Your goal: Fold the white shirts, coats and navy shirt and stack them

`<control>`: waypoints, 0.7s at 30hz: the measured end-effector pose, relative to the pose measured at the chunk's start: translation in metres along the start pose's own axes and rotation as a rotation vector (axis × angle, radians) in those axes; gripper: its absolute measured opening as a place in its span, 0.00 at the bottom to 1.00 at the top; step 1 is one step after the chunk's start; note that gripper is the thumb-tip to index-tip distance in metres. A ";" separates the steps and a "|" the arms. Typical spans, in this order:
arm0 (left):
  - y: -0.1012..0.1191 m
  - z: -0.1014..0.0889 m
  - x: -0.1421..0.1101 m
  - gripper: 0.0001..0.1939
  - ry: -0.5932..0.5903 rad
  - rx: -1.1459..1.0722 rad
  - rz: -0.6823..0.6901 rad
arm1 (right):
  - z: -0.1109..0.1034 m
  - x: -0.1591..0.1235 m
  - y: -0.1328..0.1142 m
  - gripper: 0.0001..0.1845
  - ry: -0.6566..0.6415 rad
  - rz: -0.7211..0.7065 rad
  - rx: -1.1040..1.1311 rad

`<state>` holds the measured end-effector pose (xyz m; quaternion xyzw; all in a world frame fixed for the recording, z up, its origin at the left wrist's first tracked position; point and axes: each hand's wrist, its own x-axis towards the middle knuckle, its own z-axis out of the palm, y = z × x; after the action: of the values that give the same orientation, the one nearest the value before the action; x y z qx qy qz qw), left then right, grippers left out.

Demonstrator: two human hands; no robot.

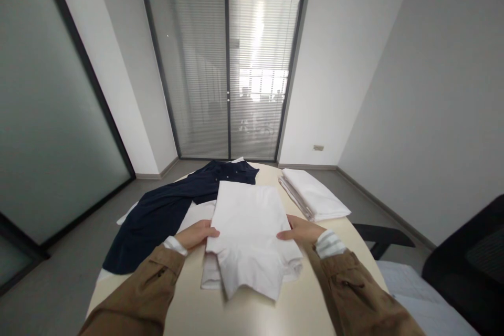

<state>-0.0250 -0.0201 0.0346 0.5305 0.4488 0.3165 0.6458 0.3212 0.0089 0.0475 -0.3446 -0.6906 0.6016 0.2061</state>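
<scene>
A white garment (250, 220), partly folded, lies in front of me over the table, its near end hanging in loose folds with short flaps like sleeves at both sides. My left hand (199, 233) pinches its left edge, thumb on top and fingers underneath. On the opposite edge my right hand (301, 231) grips the cloth the same way. Beyond and to the left, a dark navy garment with small buttons (157, 210) is spread out, with white cloth showing under it. The fingers beneath the white garment are hidden.
A folded stack of white cloth (313, 193) sits at the table's far right. The pale table (205, 315) has a rounded edge. A black chair (472, 257) with white cloth on its seat (417, 294) stands at right. Glass doors with blinds (226, 73) are ahead.
</scene>
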 end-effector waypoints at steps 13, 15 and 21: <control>-0.006 -0.005 -0.001 0.23 -0.163 0.265 0.061 | 0.005 -0.011 -0.004 0.40 -0.085 0.606 -0.254; -0.001 -0.004 -0.005 0.21 -0.227 0.351 0.054 | 0.004 -0.002 0.005 0.39 0.184 0.513 -0.265; 0.010 -0.004 -0.019 0.18 -0.515 0.363 0.034 | -0.008 0.007 0.027 0.31 0.296 0.295 -0.166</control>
<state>-0.0359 -0.0328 0.0484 0.7072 0.3104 0.0973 0.6277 0.3285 0.0208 0.0217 -0.5423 -0.6418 0.5093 0.1859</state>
